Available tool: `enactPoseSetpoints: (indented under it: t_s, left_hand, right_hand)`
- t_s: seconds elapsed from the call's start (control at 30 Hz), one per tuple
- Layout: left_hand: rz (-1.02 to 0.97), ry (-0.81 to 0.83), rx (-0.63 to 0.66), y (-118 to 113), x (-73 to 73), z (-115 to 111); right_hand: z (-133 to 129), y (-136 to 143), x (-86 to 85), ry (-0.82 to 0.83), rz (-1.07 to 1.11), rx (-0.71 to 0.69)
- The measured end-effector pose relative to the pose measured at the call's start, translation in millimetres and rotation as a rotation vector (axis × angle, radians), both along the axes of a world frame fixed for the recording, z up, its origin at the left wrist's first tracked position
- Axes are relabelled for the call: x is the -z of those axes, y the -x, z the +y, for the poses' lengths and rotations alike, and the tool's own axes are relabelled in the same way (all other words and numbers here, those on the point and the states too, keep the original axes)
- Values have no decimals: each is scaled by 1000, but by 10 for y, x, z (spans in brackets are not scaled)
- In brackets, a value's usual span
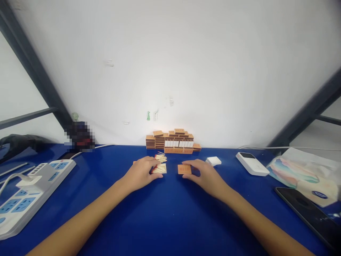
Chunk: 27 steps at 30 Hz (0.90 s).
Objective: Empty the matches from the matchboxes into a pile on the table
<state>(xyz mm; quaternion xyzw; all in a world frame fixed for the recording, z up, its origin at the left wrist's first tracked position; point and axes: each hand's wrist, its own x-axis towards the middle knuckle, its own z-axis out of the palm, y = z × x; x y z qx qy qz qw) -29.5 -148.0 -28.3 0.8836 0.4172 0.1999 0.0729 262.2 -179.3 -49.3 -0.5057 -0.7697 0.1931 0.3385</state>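
Observation:
My left hand (144, 171) grips a matchbox tray (160, 170) between thumb and fingers. Red-tipped matches fill this tray. Just behind it lies a loose heap of matches (161, 156). A bit of orange (134, 162) shows behind my left hand, mostly hidden. To the right, my right hand (206, 175) pinches an orange matchbox sleeve (184, 169) by its front and back edges; its inside is out of sight. Against the wall stands a stack of matchboxes (160, 143), with a row of white upright pieces (179, 143) set into its middle.
A white folded item (213, 161) lies beyond my right hand. Farther right are a white power bank (252, 164), a tissue pack (306, 174) and a dark phone (309, 213). A power strip (34, 195) lies on the left of the blue table (170, 220).

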Motion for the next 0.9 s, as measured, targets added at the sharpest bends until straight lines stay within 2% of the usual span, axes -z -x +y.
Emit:
enactPoseSetpoints:
  t_s: [0.13,0.27,0.4,0.5,0.63,0.73,0.9]
  left_hand:
    - [34,43,45,4,-97,125]
    - [37,56,49,-57,-102,172]
    - [35,68,47,-112,-83,172]
    - [27,66,28,-105,-80,138]
    - [-10,37,26,-17,-84,68]
    - [-29,21,38,68,-84,42]
    - [-25,19,28,145,-49,93]
  right_hand:
    - [-39,-426,-69,103,-149,2]
    - [-50,-835,-259,34,-134,93]
    - [283,-1151,-418,-56,-119,200]
    - [703,-1179,-395,-36,-96,243]
    - [1164,-987,-237,-8,-116,248]
    - [1293,-881,-128,-16,-126,249]
    - [1261,-918,-22,-58,-136,273]
